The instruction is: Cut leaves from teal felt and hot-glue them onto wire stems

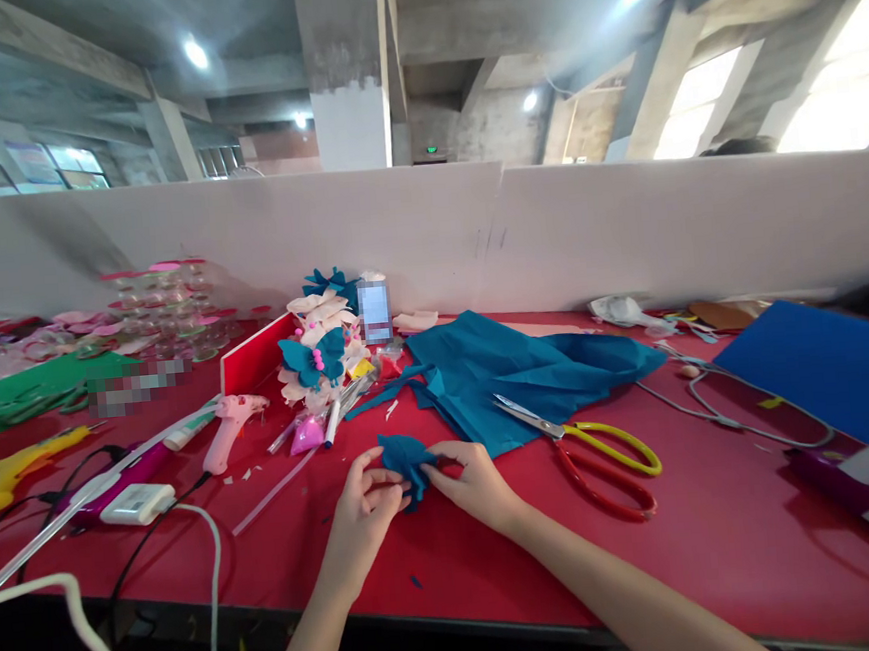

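Between my two hands is a small cut piece of teal felt (409, 464), bent and uneven in outline. My left hand (365, 501) pinches its left edge with the fingers curled. On the other side, my right hand (470, 473) grips the right edge between thumb and fingers. Just beyond lies a large crumpled sheet of teal felt (498, 371). Scissors (575, 445) with one yellow and one red handle rest on its near right corner, blades partly apart. A tiny teal scrap (417, 582) lies on the red table (500, 581) near its front edge.
Felt butterflies and flowers (316, 355) stand at the back beside a phone (374, 310). Leftward are a pink glue gun (233, 430), a white charger (137, 503), cables and a yellow glue gun (28, 466). A blue sheet (834, 374) and a power strip (861, 498) lie right.
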A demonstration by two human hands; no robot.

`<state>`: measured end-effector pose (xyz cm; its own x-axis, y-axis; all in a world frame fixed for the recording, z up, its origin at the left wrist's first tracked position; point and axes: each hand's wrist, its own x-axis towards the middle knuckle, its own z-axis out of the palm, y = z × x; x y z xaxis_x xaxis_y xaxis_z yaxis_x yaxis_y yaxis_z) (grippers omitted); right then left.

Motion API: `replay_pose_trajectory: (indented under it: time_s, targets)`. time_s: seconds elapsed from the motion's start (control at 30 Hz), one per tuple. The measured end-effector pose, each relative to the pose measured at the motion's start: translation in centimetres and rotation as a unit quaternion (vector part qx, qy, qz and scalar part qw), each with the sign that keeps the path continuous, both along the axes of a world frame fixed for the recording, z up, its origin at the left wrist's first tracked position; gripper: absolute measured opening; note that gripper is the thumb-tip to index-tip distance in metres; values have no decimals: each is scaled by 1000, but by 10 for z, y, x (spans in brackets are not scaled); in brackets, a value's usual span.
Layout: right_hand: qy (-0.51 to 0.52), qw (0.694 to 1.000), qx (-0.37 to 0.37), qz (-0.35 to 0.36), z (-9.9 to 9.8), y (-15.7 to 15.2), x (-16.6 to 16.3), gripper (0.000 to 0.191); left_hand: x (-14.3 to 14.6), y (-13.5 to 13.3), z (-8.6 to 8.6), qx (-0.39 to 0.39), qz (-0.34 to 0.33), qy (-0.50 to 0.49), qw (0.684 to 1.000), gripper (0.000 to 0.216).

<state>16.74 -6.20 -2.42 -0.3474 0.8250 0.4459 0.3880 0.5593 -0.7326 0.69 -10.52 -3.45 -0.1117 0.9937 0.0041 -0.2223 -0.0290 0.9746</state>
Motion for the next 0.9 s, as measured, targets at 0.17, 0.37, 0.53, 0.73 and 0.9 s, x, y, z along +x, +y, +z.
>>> replay_pose_trajectory:
  time_s: [0.17, 0.37, 0.53, 0.73, 0.9]
  targets:
    - [9, 994, 17, 110, 1, -1, 2, 12, 1, 1, 3, -20, 41, 69, 997, 90]
    - [14, 999, -5, 45, 3, -1, -1, 13, -10, 5, -7, -23, 5, 48, 999, 100]
    - [108, 986, -101, -78, 2, 2, 11, 17, -14, 6, -7, 19, 6, 115, 993, 70]
    - [159, 956, -112, -219, -13, -34, 36, 33, -12, 6, -7, 12, 1, 179, 984, 33]
    - [-26, 942, -34, -333, -18, -62, 40, 27, -10, 12, -2, -10, -46, 196, 979, 38]
